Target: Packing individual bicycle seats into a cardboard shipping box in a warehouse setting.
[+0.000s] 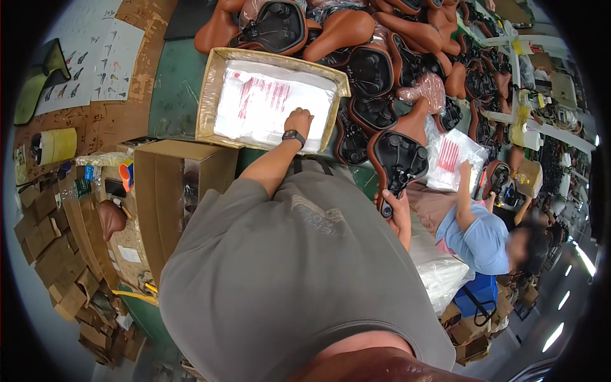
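My left hand, with a dark watch on its wrist, reaches into a shallow cardboard box and rests its closed fingers on a stack of clear plastic bags with red print. My right hand grips the narrow nose of a brown bicycle saddle, held underside up so its black base shows. My grey shirt fills the lower middle of the view.
A big heap of brown saddles covers the green table beyond the box. A tall cardboard carton stands at my left. A co-worker in a blue shirt handles a printed bag at right. Folded cartons lie at far left.
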### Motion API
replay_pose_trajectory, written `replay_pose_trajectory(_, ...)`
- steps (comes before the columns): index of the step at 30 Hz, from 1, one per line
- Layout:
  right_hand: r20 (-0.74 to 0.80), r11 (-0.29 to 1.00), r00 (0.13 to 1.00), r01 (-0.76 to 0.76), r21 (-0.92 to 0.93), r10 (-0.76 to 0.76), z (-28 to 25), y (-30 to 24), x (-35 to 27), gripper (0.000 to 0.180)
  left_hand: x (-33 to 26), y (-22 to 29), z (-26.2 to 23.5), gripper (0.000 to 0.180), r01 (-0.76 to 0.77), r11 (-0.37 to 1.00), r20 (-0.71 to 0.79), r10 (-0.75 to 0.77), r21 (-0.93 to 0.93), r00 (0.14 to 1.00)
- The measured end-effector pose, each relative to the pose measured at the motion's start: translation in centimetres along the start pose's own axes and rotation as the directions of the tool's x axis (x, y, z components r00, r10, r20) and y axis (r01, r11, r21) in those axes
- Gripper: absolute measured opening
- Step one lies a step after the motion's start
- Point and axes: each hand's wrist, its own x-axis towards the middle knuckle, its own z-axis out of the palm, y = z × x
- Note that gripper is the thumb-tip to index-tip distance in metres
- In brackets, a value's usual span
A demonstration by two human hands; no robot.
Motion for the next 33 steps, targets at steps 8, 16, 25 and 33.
replay_pose_trajectory(8,-0.057,0.994,0.998,0.021,-0.108,-0.027,4.5,5.0,1.1,0.051,0.1,-0.1,0.3,0.045,-0.024,0.998,0.047,0.021,0.06,0.999)
replay_pose_trajectory(16,-0.101,0.994,0.992,-0.085,-0.076,0.077,9.3,5.8,1.2,0.042,0.9,-0.8,0.1,0.028,-0.239,0.971,0.033,0.239,0.005,0.97)
replay_pose_trajectory(25,0.039,0.999,0.999,0.018,0.051,-0.02,11.4,5.6,3.5,0.056,3.1,-4.3,-10.6,0.048,0.556,0.257,0.545,-0.117,-0.791,0.83)
replay_pose_trajectory(33,0.483,0.975,0.868,-0.191,0.112,0.114,22.7,2.4,12.8,0.063,-0.8,-2.2,-19.3,0.023,0.494,0.273,0.541,0.135,-0.826,0.83)
